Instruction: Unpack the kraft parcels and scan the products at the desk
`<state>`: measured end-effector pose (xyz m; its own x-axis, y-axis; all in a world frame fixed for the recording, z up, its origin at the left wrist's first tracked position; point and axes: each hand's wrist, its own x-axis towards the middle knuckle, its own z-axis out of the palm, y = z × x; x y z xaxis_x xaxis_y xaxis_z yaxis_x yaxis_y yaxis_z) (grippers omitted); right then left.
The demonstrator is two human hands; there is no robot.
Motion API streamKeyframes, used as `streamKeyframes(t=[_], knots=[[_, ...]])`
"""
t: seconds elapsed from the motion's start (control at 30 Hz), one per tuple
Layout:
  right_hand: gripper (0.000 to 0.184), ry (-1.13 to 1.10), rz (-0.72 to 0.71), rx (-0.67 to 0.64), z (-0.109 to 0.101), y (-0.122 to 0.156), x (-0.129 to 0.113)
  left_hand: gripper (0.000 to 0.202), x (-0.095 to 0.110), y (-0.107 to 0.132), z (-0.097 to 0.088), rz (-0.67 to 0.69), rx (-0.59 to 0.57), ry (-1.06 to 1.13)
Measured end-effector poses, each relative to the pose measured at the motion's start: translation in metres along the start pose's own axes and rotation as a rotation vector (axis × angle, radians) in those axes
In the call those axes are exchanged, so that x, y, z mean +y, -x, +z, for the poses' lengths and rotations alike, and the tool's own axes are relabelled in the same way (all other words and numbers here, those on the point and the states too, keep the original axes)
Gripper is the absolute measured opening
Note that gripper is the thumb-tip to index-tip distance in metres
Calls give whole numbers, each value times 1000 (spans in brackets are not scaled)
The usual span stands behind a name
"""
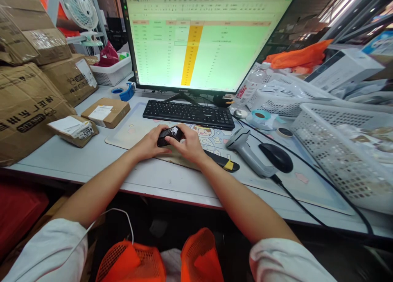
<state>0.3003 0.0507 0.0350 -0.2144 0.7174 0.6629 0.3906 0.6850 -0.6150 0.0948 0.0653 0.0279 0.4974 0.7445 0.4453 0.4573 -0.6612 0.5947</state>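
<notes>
In the head view, my left hand (149,145) and my right hand (188,145) both hold a small black packet (168,136) with a white label, just above a printed desk mat (135,134). The fingers of both hands wrap around its ends. Part of the packet is hidden by my fingers. A black keyboard (188,114) lies just beyond my hands. A black handled item with yellow tape (222,161) lies next to my right wrist, and a grey barcode scanner (245,151) rests further right.
A black mouse (276,157) sits right of the scanner, with cables crossing the desk. A monitor (202,40) shows a spreadsheet. Small cardboard parcels (106,112) and large cartons (26,110) fill the left side, and white plastic baskets (340,147) stand on the right.
</notes>
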Motion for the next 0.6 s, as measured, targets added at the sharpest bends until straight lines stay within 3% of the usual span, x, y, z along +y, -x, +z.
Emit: streamKeyframes(t=[0.13,0.3,0.4,0.5,0.6], knots=[[42,45,40,58,6,3,-4,64,-2,1,4,18,21,-86],[50,20,63,39,9,3,-4,51,-1,0,2,-2,38,-81],[63,-120,44,-44,5,1,-2,53,1,-2,-3,-23,36,59],[80,-264,25,-143,-1,0,-3,69,4,-4,-8,-66,47,257],[69,-300,30,-170,-6,0,-6,72,6,-4,-9,-176,-41,447]])
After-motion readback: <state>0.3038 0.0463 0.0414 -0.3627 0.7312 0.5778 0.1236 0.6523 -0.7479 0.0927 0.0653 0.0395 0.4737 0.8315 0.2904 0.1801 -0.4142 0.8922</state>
